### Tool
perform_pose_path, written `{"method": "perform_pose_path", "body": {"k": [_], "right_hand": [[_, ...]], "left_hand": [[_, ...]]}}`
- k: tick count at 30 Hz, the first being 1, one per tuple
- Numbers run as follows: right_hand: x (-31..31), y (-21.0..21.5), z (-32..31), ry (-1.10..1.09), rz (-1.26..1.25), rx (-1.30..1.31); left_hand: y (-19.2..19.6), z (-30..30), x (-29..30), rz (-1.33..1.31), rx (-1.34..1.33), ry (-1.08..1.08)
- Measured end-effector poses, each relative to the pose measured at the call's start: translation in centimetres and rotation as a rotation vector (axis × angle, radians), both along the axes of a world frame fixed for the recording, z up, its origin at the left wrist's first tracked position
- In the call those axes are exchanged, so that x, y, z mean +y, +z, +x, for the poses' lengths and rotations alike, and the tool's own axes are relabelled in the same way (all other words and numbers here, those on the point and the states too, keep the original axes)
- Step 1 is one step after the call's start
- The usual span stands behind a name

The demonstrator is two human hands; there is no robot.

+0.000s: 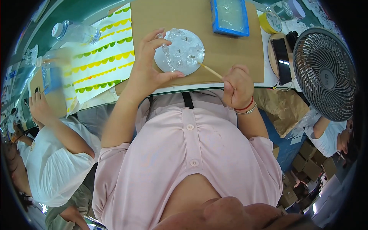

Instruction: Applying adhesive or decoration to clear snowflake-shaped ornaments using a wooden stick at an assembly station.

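A round white plate (195, 65) lies before me with several clear, faceted pieces (179, 50) on it. Over its left side, my left hand (147, 61) holds a clear, knobbly rod (166, 55) lengthwise between its fingers and thumb. My right hand (238, 86) is closed around a thin, light wooden stick (211, 71), possibly a brush. The stick's darker tip reaches the plate's right edge; whether it touches anything there I cannot tell.
Brown cardboard (184, 15) covers the table. Beyond the plate is a blue-rimmed box (230, 17); yellow tape (270, 22), a phone (283, 61) and a fan (326, 74) stand right. Sheets with yellow-green scallops (103, 57) and a bottle (78, 32) lie left, near a co-worker's hand (40, 107).
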State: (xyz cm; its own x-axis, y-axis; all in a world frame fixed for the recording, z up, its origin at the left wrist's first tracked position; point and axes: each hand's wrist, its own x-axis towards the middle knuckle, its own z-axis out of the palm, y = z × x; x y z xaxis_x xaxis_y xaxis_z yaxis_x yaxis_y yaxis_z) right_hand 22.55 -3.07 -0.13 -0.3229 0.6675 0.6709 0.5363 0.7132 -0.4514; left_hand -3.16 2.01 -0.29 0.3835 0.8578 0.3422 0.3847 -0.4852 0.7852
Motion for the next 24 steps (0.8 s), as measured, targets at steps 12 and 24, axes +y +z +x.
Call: {"method": "perform_pose_path", "body": {"k": [12,24], "right_hand": [[0.1,0.0,0.4,0.012,0.042,-0.096],[-1.2,-0.4,-0.2,0.07,0.061,-0.187]], "left_hand": [[0.9,-0.9,-0.3,-0.066,0.025,0.0],[-0.2,1.1,-2.1,-0.035,-0.042,0.178]]}}
